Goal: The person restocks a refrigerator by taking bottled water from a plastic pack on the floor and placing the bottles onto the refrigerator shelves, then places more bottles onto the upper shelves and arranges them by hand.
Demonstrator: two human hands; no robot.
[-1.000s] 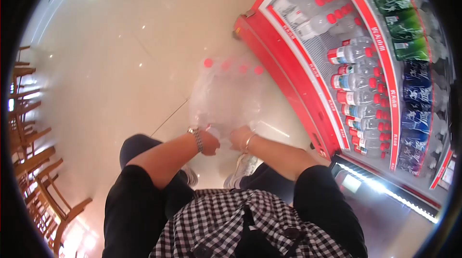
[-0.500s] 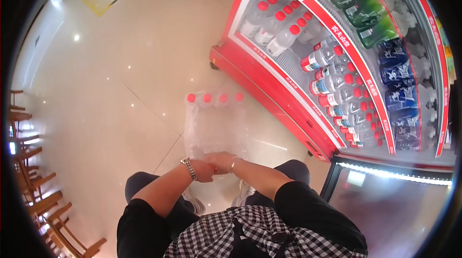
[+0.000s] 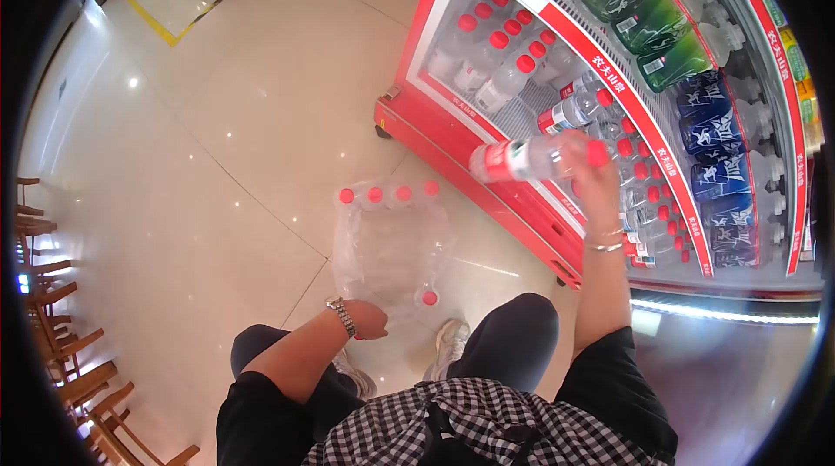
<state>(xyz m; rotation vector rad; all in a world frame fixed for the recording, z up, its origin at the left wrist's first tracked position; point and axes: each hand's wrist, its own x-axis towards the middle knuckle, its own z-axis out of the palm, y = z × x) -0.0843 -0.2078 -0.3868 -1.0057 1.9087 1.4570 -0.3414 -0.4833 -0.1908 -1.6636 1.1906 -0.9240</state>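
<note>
My right hand (image 3: 594, 172) is raised before the open red fridge, closed round the cap end of a clear bottle (image 3: 522, 159) with a red and white label. The bottle lies nearly level, its red cap to the right. On the floor is a clear plastic pack (image 3: 383, 236) with several red-capped bottles along its far edge and one red cap (image 3: 430, 298) at its near right. My left hand (image 3: 369, 320) is at the pack's near left corner, fingers closed, with a bit of red under it; what it grips is hidden.
The red fridge (image 3: 487, 153) has shelves of red-capped bottles, green packs (image 3: 665, 36) and blue packs (image 3: 720, 131). Its lit glass door (image 3: 696, 370) is at the lower right. Wooden chairs (image 3: 113, 422) stand at the left. My knees flank the pack's near side.
My right hand has left the pack and moved up and right to the fridge with a bottle in it. My left hand remains at the pack's near edge.
</note>
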